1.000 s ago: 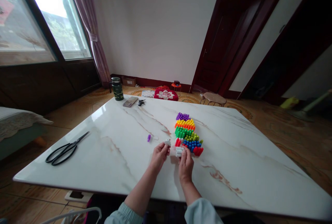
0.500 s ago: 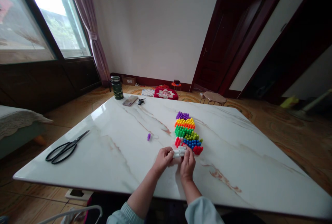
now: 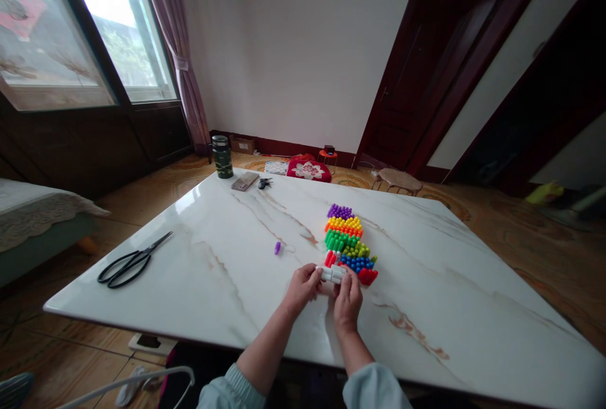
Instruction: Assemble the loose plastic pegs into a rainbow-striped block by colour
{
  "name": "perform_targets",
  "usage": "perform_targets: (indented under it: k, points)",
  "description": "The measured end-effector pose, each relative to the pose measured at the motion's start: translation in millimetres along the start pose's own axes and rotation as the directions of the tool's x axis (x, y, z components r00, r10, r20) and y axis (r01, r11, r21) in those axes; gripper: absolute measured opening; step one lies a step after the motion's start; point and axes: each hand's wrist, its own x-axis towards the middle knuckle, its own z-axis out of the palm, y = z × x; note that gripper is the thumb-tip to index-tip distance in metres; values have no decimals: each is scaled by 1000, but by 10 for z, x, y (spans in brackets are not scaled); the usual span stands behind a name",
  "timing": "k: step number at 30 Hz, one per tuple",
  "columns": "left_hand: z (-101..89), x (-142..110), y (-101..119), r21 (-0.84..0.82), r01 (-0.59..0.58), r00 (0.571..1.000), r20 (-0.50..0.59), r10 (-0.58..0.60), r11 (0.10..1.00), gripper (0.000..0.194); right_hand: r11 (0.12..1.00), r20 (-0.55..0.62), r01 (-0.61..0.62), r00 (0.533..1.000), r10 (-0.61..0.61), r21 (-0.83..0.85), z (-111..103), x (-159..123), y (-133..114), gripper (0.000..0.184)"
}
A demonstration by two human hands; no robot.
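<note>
Between my two hands, just above the table, are small white plastic pieces [image 3: 333, 274]. My left hand [image 3: 305, 283] pinches them from the left, and my right hand [image 3: 348, 295] grips them from the right. Right behind my hands stand small capsule-shaped pieces sorted by colour: red ones [image 3: 368, 276], blue ones [image 3: 358, 263], green ones [image 3: 341, 240], yellow ones [image 3: 345, 223] and purple ones [image 3: 340, 211]. One purple piece [image 3: 277, 248] lies alone to the left. My fingers partly hide the white pieces, so their exact shape is unclear.
The white marbled table [image 3: 213, 295] bears black-handled scissors [image 3: 132, 264] at the left. Toward its far left corner are a camouflage-patterned flask [image 3: 222, 158], a phone [image 3: 245, 180] and keys [image 3: 264, 183]. Beyond the table stands a round stool [image 3: 398, 179].
The whole view has shifted slightly, moving the scene a little to the right. Both hands keep hold of the white pieces, with the fingers slightly rearranged.
</note>
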Motion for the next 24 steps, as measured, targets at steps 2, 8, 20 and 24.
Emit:
perform_targets:
  k: [2,8,20,24]
  points:
    - [-7,9,-4,-16,0,1000,-3,-1,1000,45,1000,5,4,1000,-4,-4,0,-2,-5,56]
    - [-7,24,16,-63,6,999,-42,-8,998,44,999,-3,47,999,-47,12,2,-16,-52,52]
    - [-45,24,41,-203,-46,995,-101,26,978,46,999,83,-30,996,28,23,13,-46,-122,57]
    - [-89,27,61,-440,-89,989,-148,26,894,34,1000,163,-24,986,23,0,23,-51,-128,57]
